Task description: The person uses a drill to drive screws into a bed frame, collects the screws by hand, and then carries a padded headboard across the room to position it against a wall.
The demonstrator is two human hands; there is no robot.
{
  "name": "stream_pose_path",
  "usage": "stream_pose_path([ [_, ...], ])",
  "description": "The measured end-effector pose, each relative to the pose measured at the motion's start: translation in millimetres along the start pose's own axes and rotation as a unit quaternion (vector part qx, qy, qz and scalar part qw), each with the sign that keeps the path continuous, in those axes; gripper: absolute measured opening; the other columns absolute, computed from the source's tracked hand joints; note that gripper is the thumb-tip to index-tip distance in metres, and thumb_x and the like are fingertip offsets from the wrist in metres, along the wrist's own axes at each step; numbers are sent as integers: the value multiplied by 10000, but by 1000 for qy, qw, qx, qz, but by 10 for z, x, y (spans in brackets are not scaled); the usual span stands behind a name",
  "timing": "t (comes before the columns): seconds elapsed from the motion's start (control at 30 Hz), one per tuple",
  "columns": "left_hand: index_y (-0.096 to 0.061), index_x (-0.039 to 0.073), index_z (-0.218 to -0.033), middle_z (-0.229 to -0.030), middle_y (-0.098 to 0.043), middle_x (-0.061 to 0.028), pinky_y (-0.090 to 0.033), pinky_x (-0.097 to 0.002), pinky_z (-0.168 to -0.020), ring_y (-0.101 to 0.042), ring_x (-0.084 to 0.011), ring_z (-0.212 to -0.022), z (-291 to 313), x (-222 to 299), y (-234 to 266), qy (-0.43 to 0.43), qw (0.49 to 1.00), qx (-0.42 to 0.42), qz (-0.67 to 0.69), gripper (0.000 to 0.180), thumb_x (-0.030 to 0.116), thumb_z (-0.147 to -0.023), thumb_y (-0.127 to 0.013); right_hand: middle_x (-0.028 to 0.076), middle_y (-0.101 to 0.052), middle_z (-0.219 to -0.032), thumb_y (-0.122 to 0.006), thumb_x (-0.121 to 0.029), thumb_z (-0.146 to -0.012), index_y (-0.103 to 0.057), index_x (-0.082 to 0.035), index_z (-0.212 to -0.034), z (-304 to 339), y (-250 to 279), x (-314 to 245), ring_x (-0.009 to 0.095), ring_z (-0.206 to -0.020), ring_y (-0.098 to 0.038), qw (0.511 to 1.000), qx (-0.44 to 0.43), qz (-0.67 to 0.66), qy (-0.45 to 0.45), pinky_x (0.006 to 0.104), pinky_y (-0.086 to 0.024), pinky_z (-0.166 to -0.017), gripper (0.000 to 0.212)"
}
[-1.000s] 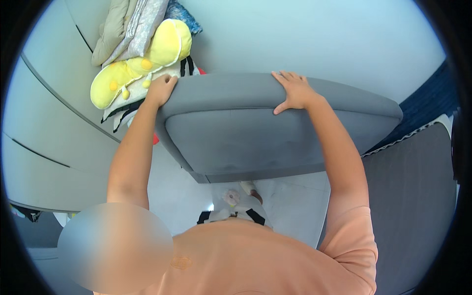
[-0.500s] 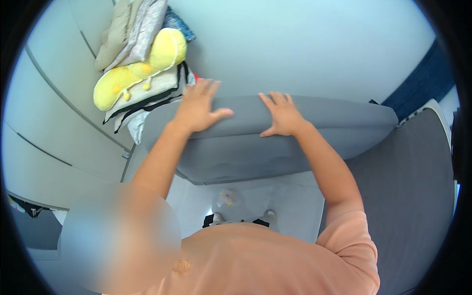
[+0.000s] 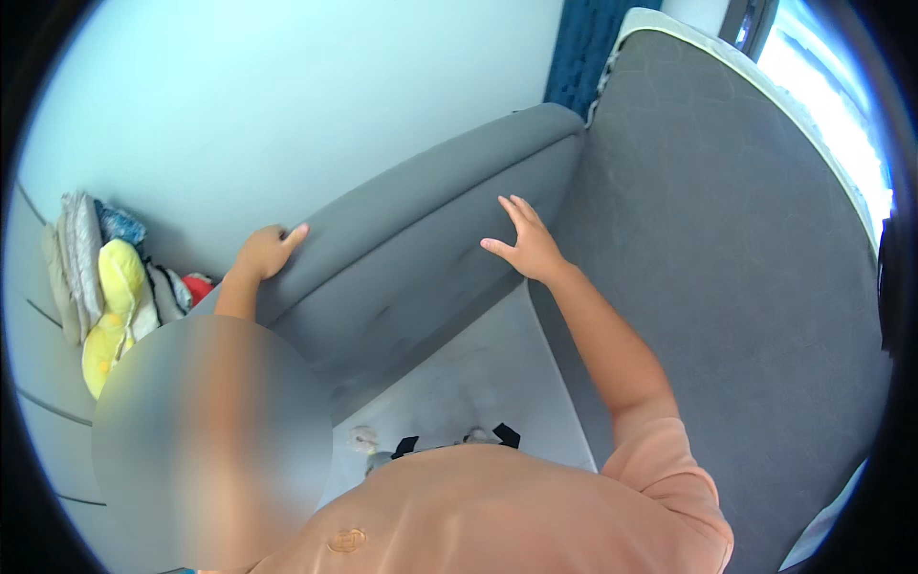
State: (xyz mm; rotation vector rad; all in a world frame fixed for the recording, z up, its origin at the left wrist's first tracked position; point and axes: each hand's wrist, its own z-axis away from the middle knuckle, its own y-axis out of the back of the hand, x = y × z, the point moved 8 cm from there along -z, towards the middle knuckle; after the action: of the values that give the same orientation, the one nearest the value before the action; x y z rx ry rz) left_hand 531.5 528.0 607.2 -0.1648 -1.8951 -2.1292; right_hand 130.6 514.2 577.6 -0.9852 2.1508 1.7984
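A long grey padded headboard [image 3: 421, 220] runs along the wall, from near left to far right. My left hand [image 3: 265, 253] is at its upper edge near the left end, thumb on this side and the fingers curled over the back, partly hidden. In front of the headboard's right part my right hand [image 3: 529, 247] hovers open, fingers stretched and thumb apart, with nothing in it. A large grey mattress-like panel [image 3: 727, 220] with a white rim stands right of the headboard. A round blur covers part of my left forearm.
Stacked cushions and a yellow plush pillow [image 3: 120, 277] lie beside the headboard's left end, with a red item [image 3: 198, 286] by them. A dark blue curtain [image 3: 577, 57] hangs at the far corner. A small pale object [image 3: 363, 439] lies on the light floor [image 3: 469, 354].
My view has turned right, so the headboard now slants and more of the grey panel shows. My left hand has curled over the upper edge; my right hand has lifted off the headboard.
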Motion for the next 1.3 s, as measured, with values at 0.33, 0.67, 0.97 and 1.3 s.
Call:
stream_pose_path([
  [0.33, -427, -49, -1257, -1217, -497, -232, -406, -426, -939, -485, -344, -1143, -868, 2150, -420, -98, 993, 28, -52, 1009, 755, -659, -540, 194, -206, -1453, -639, -441, -791, -328, -63, -1369, -251, 716, 968, 355, -1330, -240, 990, 104, -40, -89, 414, -277, -1055, 759],
  [0.67, -292, -20, -1364, -1299, -422, -232, -363, -471, -958, -436, -366, -1188, -1630, 3412, -689, -114, 988, 11, -106, 1155, 777, -583, -590, 214, -334, -1393, -614, -451, -803, -371, -29, -1342, -703, 1432, 2329, 339, -1297, -317, 968, 181, -46, -170, 403, -289, -1043, 726],
  [0.97, -269, 18, -1387, -1283, -423, -233, -308, -456, -1000, -400, -366, -1209, -1818, 3655, -824, -72, 991, 82, -78, 1128, 698, -579, -664, 250, -483, -1267, -532, -536, -817, -476, -7, -1270, -2673, 979, 3255, 351, -1203, -443, 966, 129, -172, -141, 382, -339, -996, 699],
  [1.3, -334, 59, -1366, -1205, -459, -214, -349, -410, -982, -427, -361, -1149, -1757, 3758, -745, -69, 994, 88, -20, 1019, 595, -586, -711, 123, -561, -1201, -450, -657, -819, -521, -14, -1230, -2832, 725, 3623, 253, -1117, -500, 853, -90, -448, -251, 376, -354, -970, 766],
])
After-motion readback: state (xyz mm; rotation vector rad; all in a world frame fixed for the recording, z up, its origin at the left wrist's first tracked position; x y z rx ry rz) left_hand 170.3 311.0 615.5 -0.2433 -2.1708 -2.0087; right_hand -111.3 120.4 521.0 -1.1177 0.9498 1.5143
